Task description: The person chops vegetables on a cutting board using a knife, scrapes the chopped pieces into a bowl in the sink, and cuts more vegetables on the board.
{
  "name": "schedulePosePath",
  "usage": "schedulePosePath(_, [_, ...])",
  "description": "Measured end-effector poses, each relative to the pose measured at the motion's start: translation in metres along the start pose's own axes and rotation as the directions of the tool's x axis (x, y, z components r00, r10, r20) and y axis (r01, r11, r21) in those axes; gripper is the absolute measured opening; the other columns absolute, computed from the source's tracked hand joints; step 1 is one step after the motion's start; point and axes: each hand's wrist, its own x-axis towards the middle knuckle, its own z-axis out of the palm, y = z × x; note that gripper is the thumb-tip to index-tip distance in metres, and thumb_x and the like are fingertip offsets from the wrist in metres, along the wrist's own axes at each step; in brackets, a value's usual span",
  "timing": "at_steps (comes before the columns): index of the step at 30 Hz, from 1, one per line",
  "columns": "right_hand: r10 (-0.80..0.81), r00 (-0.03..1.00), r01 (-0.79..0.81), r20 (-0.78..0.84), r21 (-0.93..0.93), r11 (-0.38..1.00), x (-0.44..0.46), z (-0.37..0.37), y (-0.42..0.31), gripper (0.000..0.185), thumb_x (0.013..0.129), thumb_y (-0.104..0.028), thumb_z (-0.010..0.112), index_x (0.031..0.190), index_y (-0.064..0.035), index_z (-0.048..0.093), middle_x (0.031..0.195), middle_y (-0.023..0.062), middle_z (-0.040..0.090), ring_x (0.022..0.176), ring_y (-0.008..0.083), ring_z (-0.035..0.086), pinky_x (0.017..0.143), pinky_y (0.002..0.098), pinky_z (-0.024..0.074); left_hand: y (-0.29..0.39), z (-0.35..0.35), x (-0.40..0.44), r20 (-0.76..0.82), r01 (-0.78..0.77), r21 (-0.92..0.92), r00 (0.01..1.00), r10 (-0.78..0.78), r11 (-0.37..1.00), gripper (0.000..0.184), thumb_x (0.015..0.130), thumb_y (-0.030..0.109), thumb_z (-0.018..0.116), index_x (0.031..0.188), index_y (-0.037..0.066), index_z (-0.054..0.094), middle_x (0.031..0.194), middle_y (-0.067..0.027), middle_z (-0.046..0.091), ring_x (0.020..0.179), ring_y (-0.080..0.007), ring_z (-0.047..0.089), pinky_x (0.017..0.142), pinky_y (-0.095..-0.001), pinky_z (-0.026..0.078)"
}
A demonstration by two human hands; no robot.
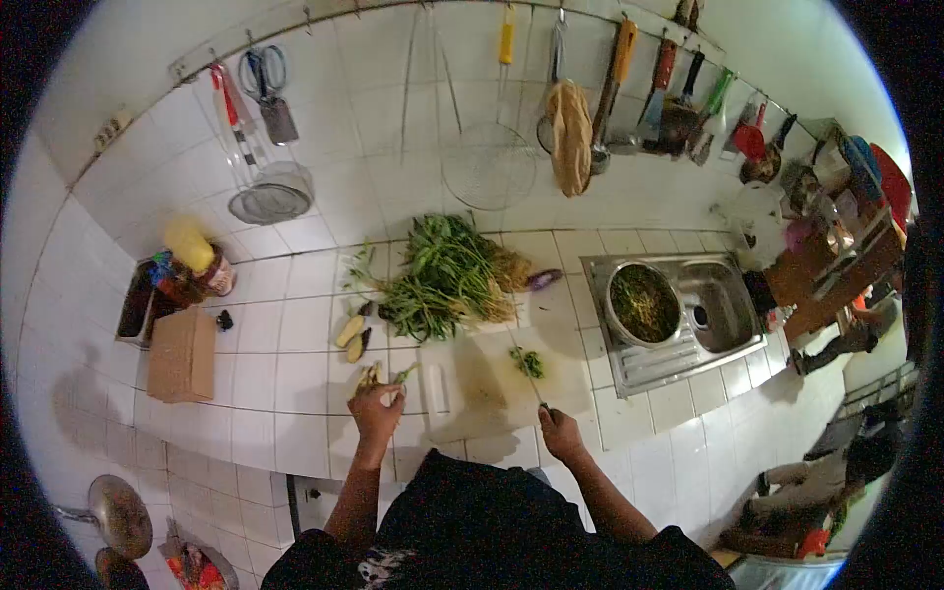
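Note:
My right hand (561,435) is closed round the handle of a knife (531,376), whose blade points away over the cutting board (462,418). Chopped greens (527,362) lie on the board by the blade. Left of the board, my left hand (377,411) has its fingers bent near small pale pieces (370,376) and a green sprig (406,374); whether it grips them is unclear. Beyond it are cut eggplant pieces (352,332). A large heap of leafy greens (442,275) lies behind the board, with a purple eggplant (544,280) to its right.
A pot of chopped greens (644,303) stands on the steel sink (723,305) at right. At left are a cardboard box (182,356) and a jar (220,273). Utensils and strainers (270,195) hang along the tiled wall. A brown shelf (821,270) stands beyond the sink.

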Motion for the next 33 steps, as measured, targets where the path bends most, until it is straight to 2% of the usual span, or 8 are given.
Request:
schedulePosePath(4, [0.022, 1.0, -0.025, 0.02, 0.17, 0.985, 0.003, 0.02, 0.02, 0.053, 0.098, -0.046, 0.05, 0.08, 0.003, 0.059, 0.064, 0.0116, 0.058, 0.059, 0.019, 0.055, 0.058, 0.0377, 0.0454, -0.003, 0.0, 0.007, 0.066, -0.016, 0.081, 0.998, 0.011, 0.997, 0.02, 0.069, 0.025, 0.079, 0.088, 0.018, 0.075, 0.091, -0.0054, 0.069, 0.098, -0.0284, 0.06, 0.085, -0.0467, 0.041])
schedulePosePath(7, [-0.014, 1.0, 0.011, 0.024, 0.116, 0.993, -0.003, 0.023, 0.012, 0.054, 0.099, -0.047, 0.049, 0.08, 0.0026, 0.059, 0.063, 0.0121, 0.057, 0.059, 0.0203, 0.056, 0.058, 0.0378, 0.0452, 0.013, 0.005, 0.029, 0.123, 0.018, 0.199, 0.992, -0.043, 0.98, 0.022, 0.07, 0.025, 0.078, 0.092, 0.019, 0.075, 0.095, -0.0046, 0.068, 0.102, -0.0273, 0.057, 0.087, -0.0463, 0.04])
schedulePosePath(11, [-0.049, 0.996, 0.042, 0.079, 0.087, 0.995, -0.01, 0.015, -0.003, 0.056, 0.098, -0.05, 0.047, 0.081, 0.0026, 0.059, 0.064, 0.0158, 0.058, 0.06, 0.0259, 0.057, 0.059, 0.0403, 0.0457, 0.008, 0.015, 0.032, 0.259, 0.029, 0.361, 0.957, -0.13, 0.932, 0.021, 0.073, 0.026, 0.077, 0.093, 0.02, 0.074, 0.105, -0.005, 0.066, 0.107, -0.0267, 0.055, 0.088, -0.0478, 0.039])
schedulePosePath(12, [0.015, 0.992, -0.029, 0.124, 0.108, 0.994, -0.015, 0.008, -0.014, 0.051, 0.099, -0.045, 0.045, 0.089, 0.0029, 0.061, 0.085, 0.0312, 0.061, 0.088, 0.0504, 0.058, 0.072, 0.0502, 0.0476, 0.002, 0.021, 0.031, 0.237, 0.007, 0.387, 0.966, -0.107, 0.922, 0.019, 0.074, 0.028, 0.076, 0.091, 0.02, 0.074, 0.096, -0.0047, 0.068, 0.1, -0.0257, 0.059, 0.088, -0.0481, 0.04])
schedulePosePath(16, [0.097, 0.99, -0.112, 0.106, 0.15, 0.982, -0.024, -0.002, -0.008, 0.054, 0.098, -0.047, 0.046, 0.085, 0.0027, 0.06, 0.082, 0.0296, 0.062, 0.084, 0.0502, 0.059, 0.069, 0.0502, 0.0466, 0.022, 0.01, 0.03, 0.132, 0.021, 0.234, 0.99, -0.054, 0.972, 0.013, 0.075, 0.027, 0.074, 0.083, 0.017, 0.076, 0.077, -0.0041, 0.071, 0.075, -0.0248, 0.066, 0.082, -0.0456, 0.045])
schedulePosePath(18, [0.099, 0.993, -0.108, 0.058, 0.176, 0.979, -0.018, 0.011, 0.022, 0.054, 0.098, -0.049, 0.049, 0.086, 0.0027, 0.06, 0.071, 0.0149, 0.061, 0.062, 0.0231, 0.058, 0.062, 0.0377, 0.0468, 0.011, 0.006, 0.028, 0.153, 0.041, 0.182, 0.986, -0.069, 0.983, 0.014, 0.075, 0.027, 0.074, 0.084, 0.016, 0.076, 0.078, -0.0052, 0.071, 0.075, -0.0259, 0.067, 0.077, -0.044, 0.047])
schedulePosePath(19, [0.053, 0.999, -0.055, 0.014, 0.226, 0.973, -0.021, 0.012, 0.024, 0.054, 0.098, -0.049, 0.049, 0.086, 0.0027, 0.06, 0.07, 0.0118, 0.06, 0.061, 0.0206, 0.055, 0.061, 0.0368, 0.0466, 0.001, 0.004, 0.024, 0.17, 0.066, 0.124, 0.982, -0.087, 0.99, 0.015, 0.075, 0.027, 0.074, 0.084, 0.016, 0.076, 0.08, -0.0063, 0.072, 0.075, -0.027, 0.068, 0.073, -0.0423, 0.05])
schedulePosePath(33, [0.08, 0.976, -0.146, 0.204, 0.33, 0.933, -0.035, 0.004, 0.031, 0.048, 0.099, -0.045, 0.051, 0.082, -0.0012, 0.057, 0.066, 0.0032, 0.054, 0.059, 0.0111, 0.047, 0.055, 0.0302, 0.0416, -0.005, 0.017, -0.037, 0.164, 0.025, 0.238, 0.984, -0.066, 0.971, 0.016, 0.073, 0.02, 0.076, 0.087, 0.012, 0.074, 0.081, -0.011, 0.068, 0.079, -0.0321, 0.064, 0.07, -0.0419, 0.052])
